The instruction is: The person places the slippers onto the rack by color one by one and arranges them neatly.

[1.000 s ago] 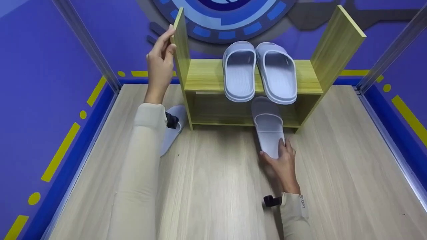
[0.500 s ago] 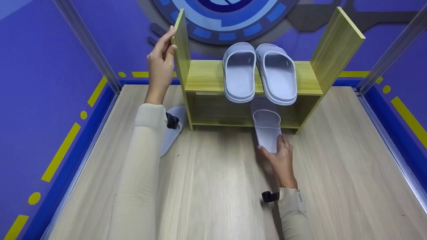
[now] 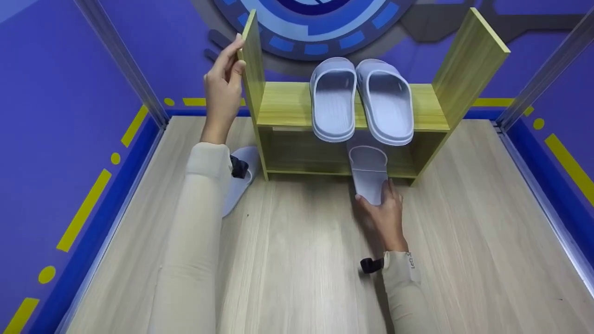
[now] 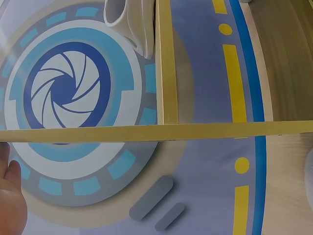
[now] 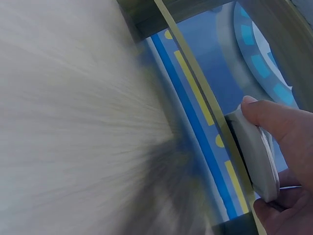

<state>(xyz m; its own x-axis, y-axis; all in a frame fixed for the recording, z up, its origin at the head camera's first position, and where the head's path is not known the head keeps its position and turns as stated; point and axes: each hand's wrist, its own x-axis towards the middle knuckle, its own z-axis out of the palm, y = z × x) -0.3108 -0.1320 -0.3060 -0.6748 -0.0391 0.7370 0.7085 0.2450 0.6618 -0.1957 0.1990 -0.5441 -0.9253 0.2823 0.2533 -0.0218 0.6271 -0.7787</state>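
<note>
My right hand [image 3: 390, 213] grips the heel end of a pale grey slide slipper [image 3: 369, 176], thumb on one side and fingers on the other. Its toe end reaches into the lower compartment of a wooden shoe rack [image 3: 287, 104] and is partly hidden beneath the upper shelf. The right wrist view shows the slipper's sole [image 5: 254, 152] close over the rack's lower front board [image 5: 195, 73]. My left hand [image 3: 225, 86] touches the front edge of the rack's left side panel [image 3: 253, 65] with its fingertips and thumb, from the outer side.
Two pale clogs [image 3: 333, 104] stand side by side on the upper shelf, heels over its front edge. Another grey slipper [image 3: 241, 181] lies on the wooden floor [image 3: 297, 260] left of the rack, partly behind my left sleeve. Blue walls [image 3: 60, 116] enclose the area.
My right hand has moved forward and slightly left, pushing the slipper farther into the lower compartment. The left hand stays at the side panel.
</note>
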